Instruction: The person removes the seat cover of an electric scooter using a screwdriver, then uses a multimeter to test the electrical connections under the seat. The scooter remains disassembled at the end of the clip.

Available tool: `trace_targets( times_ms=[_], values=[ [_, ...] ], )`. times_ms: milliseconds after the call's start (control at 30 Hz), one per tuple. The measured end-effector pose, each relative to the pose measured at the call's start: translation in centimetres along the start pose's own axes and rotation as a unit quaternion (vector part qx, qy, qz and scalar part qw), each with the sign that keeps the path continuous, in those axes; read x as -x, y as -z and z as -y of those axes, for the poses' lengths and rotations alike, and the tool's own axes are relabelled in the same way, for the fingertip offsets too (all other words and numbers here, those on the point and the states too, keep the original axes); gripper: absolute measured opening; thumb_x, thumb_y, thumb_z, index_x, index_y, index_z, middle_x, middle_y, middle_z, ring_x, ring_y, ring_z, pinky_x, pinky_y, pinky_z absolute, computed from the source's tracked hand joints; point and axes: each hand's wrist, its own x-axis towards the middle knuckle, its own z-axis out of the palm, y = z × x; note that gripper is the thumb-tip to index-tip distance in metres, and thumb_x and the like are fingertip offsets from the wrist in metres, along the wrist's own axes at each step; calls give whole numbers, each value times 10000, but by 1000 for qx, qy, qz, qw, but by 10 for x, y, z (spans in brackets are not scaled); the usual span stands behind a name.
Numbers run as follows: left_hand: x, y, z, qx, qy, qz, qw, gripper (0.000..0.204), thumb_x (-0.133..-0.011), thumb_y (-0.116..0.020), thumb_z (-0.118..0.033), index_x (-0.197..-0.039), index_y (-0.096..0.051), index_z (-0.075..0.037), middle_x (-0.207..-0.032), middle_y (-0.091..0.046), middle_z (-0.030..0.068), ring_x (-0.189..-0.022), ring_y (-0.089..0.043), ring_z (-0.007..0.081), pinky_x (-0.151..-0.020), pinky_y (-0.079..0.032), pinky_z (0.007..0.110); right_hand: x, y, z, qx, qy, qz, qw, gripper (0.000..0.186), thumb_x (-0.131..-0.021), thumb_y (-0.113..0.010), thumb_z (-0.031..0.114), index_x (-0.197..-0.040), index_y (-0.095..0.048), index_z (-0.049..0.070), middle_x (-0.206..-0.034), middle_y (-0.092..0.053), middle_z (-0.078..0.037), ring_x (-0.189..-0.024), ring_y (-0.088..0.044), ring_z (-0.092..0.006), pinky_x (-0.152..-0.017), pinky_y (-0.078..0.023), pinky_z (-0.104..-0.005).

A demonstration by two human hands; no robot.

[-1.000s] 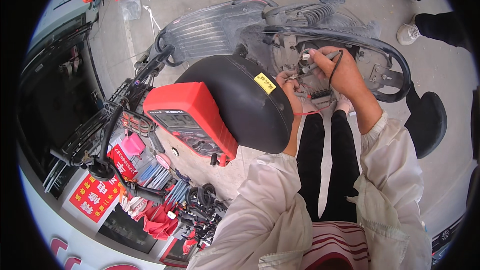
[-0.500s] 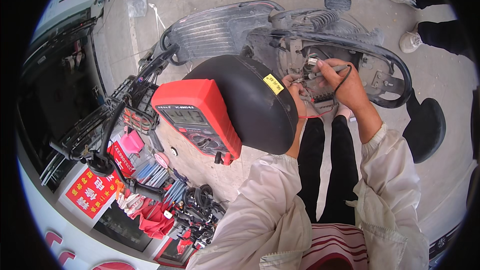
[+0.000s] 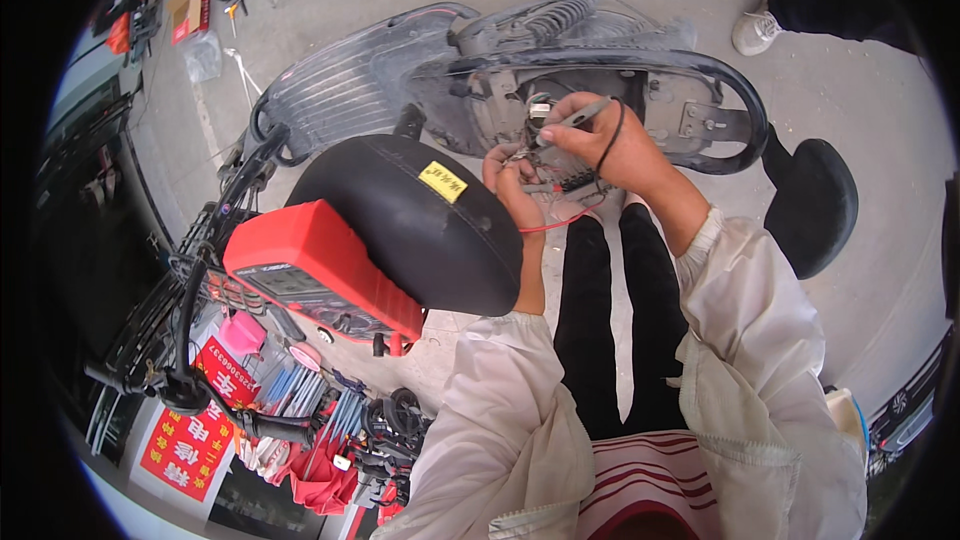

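My right hand (image 3: 612,145) pinches a grey multimeter probe (image 3: 586,113) with a black lead, its tip slanting down toward the wiring. Close beside it, my left hand (image 3: 512,180) has its fingers closed on thin wires (image 3: 517,154); the fingers partly hide them. A red lead (image 3: 560,226) runs past my left wrist, and a red probe (image 3: 541,188) shows beside that hand. Just above the fingers sits a white connector (image 3: 540,111). Both hands are over the open frame of an electric scooter (image 3: 455,90). A red multimeter (image 3: 325,275) leans against its raised black seat (image 3: 400,220).
A black saddle-shaped part (image 3: 825,205) sits at the right beyond the curved rear rail (image 3: 755,130). Another person's shoe (image 3: 756,33) is at the upper right. Handlebars (image 3: 185,340) and a red sign (image 3: 185,445) are at the left.
The whole scene has shifted left and slightly up in the picture. The probe in my right hand is tilted more steeply. The multimeter's face appears at a sharper slant.
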Motion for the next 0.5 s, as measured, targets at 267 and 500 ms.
trace_targets(
  times_ms=[267, 500],
  values=[
    [2, -8, -3, 17, 18, -1, 1000, 268, -904, -382, -140, -1066, -523, 20, -731, -522, 35, -645, -469, 103, -614, -398, 231, -5, 3, -3, 0, 5, 20, 1000, 195, -838, -689, 188, -845, -635, 1, -665, -542, -6, -638, -460, -68, -569, -388, -263],
    [-2, -6, 8, -53, -4, 9, 999, 312, -904, -354, -139, -1095, -549, 13, -728, -533, 52, -632, -473, 107, -613, -411, 237, -6, 0, -15, -47, 46, 14, 998, 166, -854, -680, 162, -854, -630, 4, -701, -563, -10, -651, -457, -72, -565, -382, -263]
  ],
)
